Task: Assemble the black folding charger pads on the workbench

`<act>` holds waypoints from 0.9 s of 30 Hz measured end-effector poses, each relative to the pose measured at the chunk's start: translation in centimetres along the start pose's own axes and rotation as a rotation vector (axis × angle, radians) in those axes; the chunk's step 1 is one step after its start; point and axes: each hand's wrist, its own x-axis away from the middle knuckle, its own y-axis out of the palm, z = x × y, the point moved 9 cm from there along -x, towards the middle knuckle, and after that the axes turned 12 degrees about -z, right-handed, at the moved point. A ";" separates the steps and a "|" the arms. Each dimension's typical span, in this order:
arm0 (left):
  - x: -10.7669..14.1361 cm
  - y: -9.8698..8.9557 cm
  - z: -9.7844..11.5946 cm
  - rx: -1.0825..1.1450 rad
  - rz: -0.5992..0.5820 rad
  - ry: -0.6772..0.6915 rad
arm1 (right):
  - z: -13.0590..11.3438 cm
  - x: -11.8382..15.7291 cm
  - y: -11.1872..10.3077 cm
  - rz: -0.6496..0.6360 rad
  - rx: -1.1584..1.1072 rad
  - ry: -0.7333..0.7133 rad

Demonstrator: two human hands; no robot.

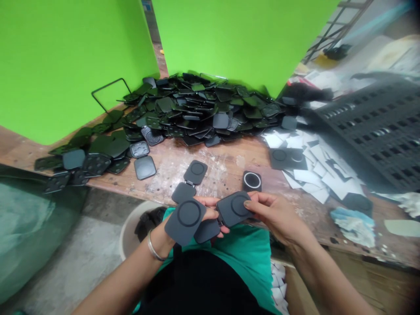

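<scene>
My left hand [211, 213] is closed around a hinged pair of dark grey square panels that look like a folding charger case [231, 210]. The upper panel carries a round ring mark. My right hand [274, 212] pinches that panel's right edge, thumb on top beside the ring. A separate dark grey square sheet with a ring [184, 221] lies over the back of my left hand and wrist; what holds it is hidden. Just beyond, on the table, lies another unfolded hinged case [196, 172]. Near my right fingers stands a dark block with a white ring [252, 180].
A large heap of black hinged cases [197, 107] covers the back of the wooden table [229, 153]. White paper pieces [315, 162], a black slotted crate [374, 127] and a blue-white cloth [354, 225] lie right. A pale bucket [126, 236] stands below the front edge.
</scene>
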 end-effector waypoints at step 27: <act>-0.1 -0.3 -0.4 -0.038 -0.031 0.003 | -0.3 -0.4 0.1 -0.025 0.030 -0.042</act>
